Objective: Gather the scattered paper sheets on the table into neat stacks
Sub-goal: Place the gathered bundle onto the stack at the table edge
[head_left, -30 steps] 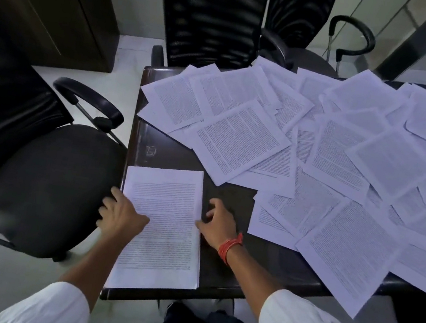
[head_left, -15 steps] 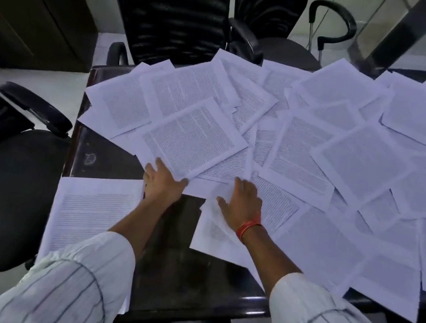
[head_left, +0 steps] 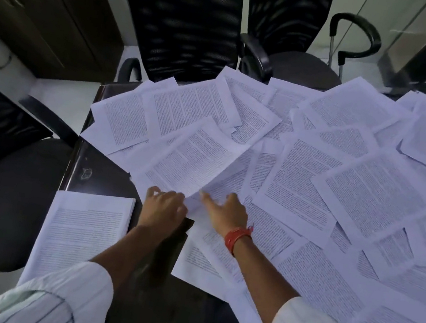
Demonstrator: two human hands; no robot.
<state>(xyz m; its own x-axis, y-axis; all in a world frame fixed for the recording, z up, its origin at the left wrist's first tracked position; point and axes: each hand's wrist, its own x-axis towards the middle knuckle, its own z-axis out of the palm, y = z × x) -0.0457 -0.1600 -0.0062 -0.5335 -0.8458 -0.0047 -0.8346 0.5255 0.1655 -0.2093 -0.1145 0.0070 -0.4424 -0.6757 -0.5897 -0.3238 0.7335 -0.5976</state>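
Note:
Several printed white paper sheets (head_left: 340,199) lie scattered and overlapping across most of the dark table (head_left: 97,170). One neat stack (head_left: 84,233) sits at the table's near left corner. My left hand (head_left: 163,206) has curled fingers at the near edge of the top loose sheet (head_left: 192,158), which is slightly raised on its right side. My right hand (head_left: 226,211), with a red band at the wrist, rests with straight, spread fingers on the sheets right beside that sheet's near corner.
A black office chair (head_left: 5,183) stands close against the table's left side. Two more chairs (head_left: 182,15) stand behind the far edge. A dark cabinet (head_left: 35,4) is at the far left. Some sheets overhang the table's near right edge.
Both hands left the neat stack and moved up and right to the loose pile. The top sheet's right side has lifted a little. The view shifted with my head.

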